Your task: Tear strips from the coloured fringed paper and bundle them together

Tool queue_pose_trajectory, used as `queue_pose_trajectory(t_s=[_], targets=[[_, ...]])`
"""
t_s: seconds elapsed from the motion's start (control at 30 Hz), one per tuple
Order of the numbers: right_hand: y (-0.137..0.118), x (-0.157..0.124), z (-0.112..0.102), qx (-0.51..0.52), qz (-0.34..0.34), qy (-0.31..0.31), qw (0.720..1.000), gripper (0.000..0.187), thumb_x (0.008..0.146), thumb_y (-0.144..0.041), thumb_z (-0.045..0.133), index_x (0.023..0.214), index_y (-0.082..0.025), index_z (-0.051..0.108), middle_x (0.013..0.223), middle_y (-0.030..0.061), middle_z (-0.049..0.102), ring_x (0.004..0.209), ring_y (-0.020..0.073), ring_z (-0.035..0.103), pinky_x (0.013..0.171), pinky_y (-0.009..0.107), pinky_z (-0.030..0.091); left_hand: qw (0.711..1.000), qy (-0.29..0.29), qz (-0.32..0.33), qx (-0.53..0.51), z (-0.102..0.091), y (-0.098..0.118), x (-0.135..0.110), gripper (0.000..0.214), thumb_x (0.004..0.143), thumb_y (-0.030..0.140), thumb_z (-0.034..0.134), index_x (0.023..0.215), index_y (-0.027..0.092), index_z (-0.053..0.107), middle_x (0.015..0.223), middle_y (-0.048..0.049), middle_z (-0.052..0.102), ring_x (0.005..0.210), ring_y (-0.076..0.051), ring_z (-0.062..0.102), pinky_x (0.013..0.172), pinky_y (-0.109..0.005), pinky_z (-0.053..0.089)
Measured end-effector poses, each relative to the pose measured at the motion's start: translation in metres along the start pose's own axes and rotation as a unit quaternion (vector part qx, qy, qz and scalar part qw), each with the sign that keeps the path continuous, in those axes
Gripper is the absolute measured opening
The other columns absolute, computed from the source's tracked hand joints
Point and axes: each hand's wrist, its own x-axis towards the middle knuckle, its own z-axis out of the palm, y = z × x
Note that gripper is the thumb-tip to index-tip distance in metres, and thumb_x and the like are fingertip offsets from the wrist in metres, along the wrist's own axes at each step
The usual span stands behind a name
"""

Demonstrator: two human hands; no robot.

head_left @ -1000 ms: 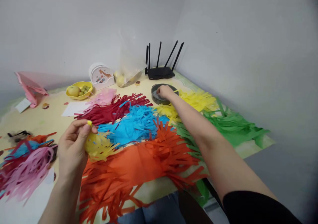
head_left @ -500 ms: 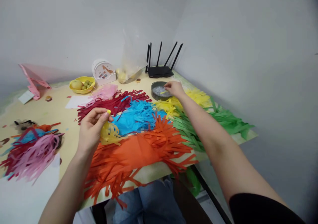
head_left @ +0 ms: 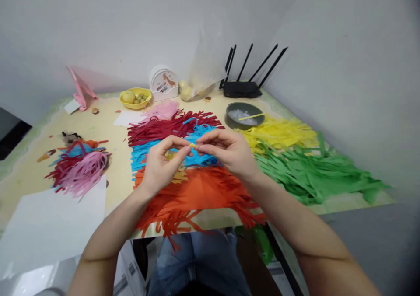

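My left hand [head_left: 160,165] is closed in a pinch on a yellow tissue-paper tassel [head_left: 180,175], whose fringe hangs beneath the fingers. Its small yellow tip shows between both hands' fingertips. My right hand [head_left: 232,154] is also pinched, fingertips meeting that tip; anything small held there is too fine to make out. Below the hands lie fringed orange paper [head_left: 203,189], blue paper [head_left: 141,151] and dark red paper [head_left: 147,133]. A dark round bowl [head_left: 230,122] beyond my right hand holds small clear pieces, with a yellow strip across it.
Yellow fringe [head_left: 285,132] and green fringe [head_left: 315,178] cover the right side. Several finished-looking tassels [head_left: 85,171] lie left, above a white sheet [head_left: 55,226]. At the back stand a yellow fruit dish [head_left: 136,106], a plastic bag [head_left: 206,73] and a black router [head_left: 242,89].
My right hand has left the bowl and come over to my left hand, meeting it at the tassel's tip. The camera view has turned to the left.
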Motion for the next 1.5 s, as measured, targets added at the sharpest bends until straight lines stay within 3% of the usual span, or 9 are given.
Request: queue_pose_trajectory(t_s=[0.23,0.4,0.57,0.67,0.9,1.1,1.23,1.4,1.5], targets=[[-0.009,-0.008,0.016,-0.024,-0.018,0.025,0.999,0.031,0.072,-0.047,0.086,0.081,-0.02,0.075,0.08,0.0034,0.077,0.072,0.016,0.071,0.072,0.031,0.062,0.99,-0.01,0.077,0.114,-0.007,0.011,-0.006,0.012,0.093,0.027,0.066,0.087,0.018,0.07,0.082,-0.0026,0.076,0.073,-0.014,0.068,0.07,-0.026,0.052],[-0.005,-0.008,0.02,-0.038,-0.03,0.028,0.998,0.03,0.073,-0.046,0.085,0.082,-0.02,0.076,0.08,0.0031,0.076,0.07,0.0152,0.069,0.069,0.029,0.06,0.939,0.005,0.198,0.281,-0.012,0.012,-0.008,0.008,0.094,0.024,0.065,0.091,0.019,0.07,0.084,-0.0023,0.075,0.08,-0.018,0.065,0.079,-0.032,0.046],[0.0,-0.006,0.018,-0.058,-0.034,0.032,0.997,0.032,0.073,-0.049,0.083,0.079,-0.019,0.075,0.078,0.0033,0.075,0.066,0.0144,0.066,0.065,0.028,0.057,0.914,-0.019,0.211,0.347,-0.013,0.014,-0.01,0.01,0.097,0.023,0.06,0.094,0.019,0.068,0.084,-0.0026,0.074,0.08,-0.019,0.062,0.08,-0.034,0.043],[-0.002,-0.006,0.016,-0.098,-0.049,0.02,0.994,0.027,0.076,-0.045,0.082,0.08,-0.019,0.076,0.078,0.0031,0.076,0.069,0.0148,0.067,0.067,0.028,0.056,0.919,-0.015,0.211,0.332,-0.011,0.012,-0.01,0.008,0.097,0.022,0.061,0.093,0.018,0.066,0.083,-0.0019,0.073,0.079,-0.018,0.062,0.078,-0.032,0.043],[-0.008,-0.007,0.012,-0.167,-0.095,0.008,0.981,0.014,0.082,-0.032,0.076,0.08,-0.018,0.077,0.079,0.0029,0.077,0.072,0.0149,0.069,0.068,0.026,0.053,0.964,-0.012,0.143,0.225,-0.009,0.008,-0.007,0.005,0.093,0.02,0.063,0.089,0.019,0.064,0.084,-0.0012,0.072,0.079,-0.015,0.065,0.075,-0.027,0.049],[-0.005,-0.006,0.017,-0.089,-0.06,0.036,0.994,0.028,0.077,-0.046,0.081,0.082,-0.019,0.075,0.076,0.0031,0.075,0.068,0.0154,0.068,0.064,0.027,0.055,0.995,-0.043,0.068,0.057,-0.011,0.006,-0.001,0.008,0.092,0.026,0.067,0.094,0.018,0.065,0.092,-0.0034,0.074,0.084,-0.014,0.071,0.078,-0.023,0.055],[-0.001,-0.008,0.023,-0.062,-0.06,0.054,0.995,0.025,0.076,-0.043,0.082,0.08,-0.019,0.075,0.071,0.0013,0.072,0.063,0.0123,0.064,0.06,0.025,0.052,0.997,-0.008,0.059,0.056,-0.009,0.006,-0.003,0.011,0.089,0.025,0.07,0.088,0.019,0.061,0.084,0.0005,0.07,0.077,-0.012,0.071,0.073,-0.02,0.054],[0.002,-0.009,0.024,-0.02,-0.045,0.064,0.997,0.03,0.074,-0.047,0.082,0.075,-0.019,0.073,0.064,-0.0005,0.068,0.053,0.0101,0.055,0.052,0.024,0.047,0.995,-0.017,0.067,0.065,-0.005,0.008,-0.007,0.007,0.089,0.022,0.071,0.091,0.019,0.065,0.088,0.0003,0.073,0.079,-0.012,0.072,0.075,-0.02,0.054],[0.004,-0.011,0.028,-0.031,-0.082,0.094,0.992,0.026,0.077,-0.042,0.081,0.071,-0.019,0.07,0.064,-0.0014,0.067,0.055,0.0095,0.056,0.055,0.023,0.049,0.994,-0.002,0.072,0.081,-0.004,0.007,-0.007,0.004,0.088,0.022,0.072,0.088,0.019,0.07,0.087,-0.0005,0.075,0.08,-0.013,0.071,0.076,-0.022,0.054]])
